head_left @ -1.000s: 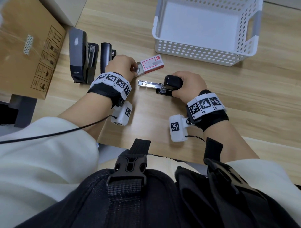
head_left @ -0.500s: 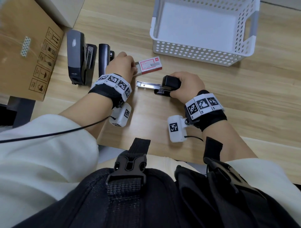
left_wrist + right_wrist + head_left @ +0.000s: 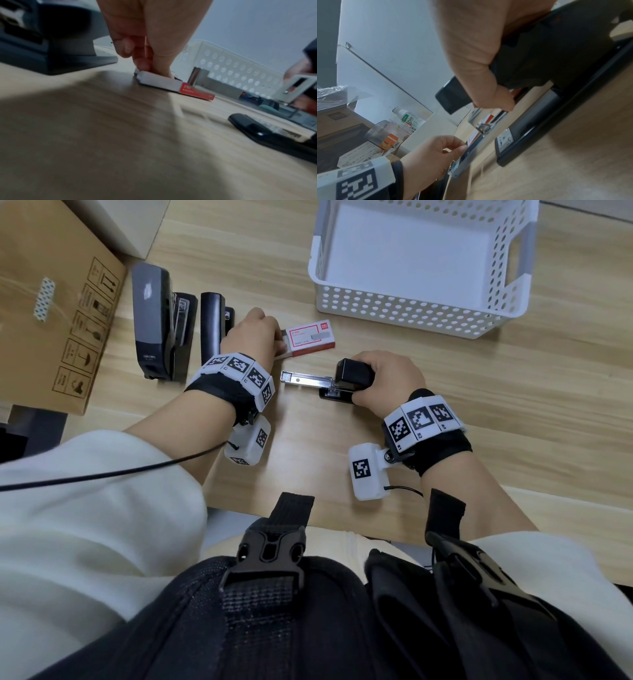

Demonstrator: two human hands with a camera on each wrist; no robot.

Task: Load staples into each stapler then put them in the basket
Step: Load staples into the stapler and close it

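A red and white staple box (image 3: 310, 337) lies on the desk with its white inner tray (image 3: 159, 79) slid out to the left. My left hand (image 3: 274, 338) reaches into that tray and its fingertips (image 3: 150, 67) pinch at the tray's end; whether they hold staples is hidden. My right hand (image 3: 373, 381) grips a small black stapler (image 3: 352, 373) just right of the box. Its top is raised and its metal magazine (image 3: 301, 380) points left. A large grey stapler (image 3: 154, 316) and a slim black stapler (image 3: 212, 326) stand at the left. Nothing lies in the white basket (image 3: 404, 313) behind.
A brown cardboard box (image 3: 51, 309) fills the left edge of the wooden desk (image 3: 513, 405). In the right wrist view a water bottle (image 3: 407, 119) and a clear jar (image 3: 380, 134) stand beyond the desk. The desk's front edge runs close to my body.
Almost nothing has moved. My left hand stays at the staple box with only slight finger motion, and my right hand keeps the stapler still.
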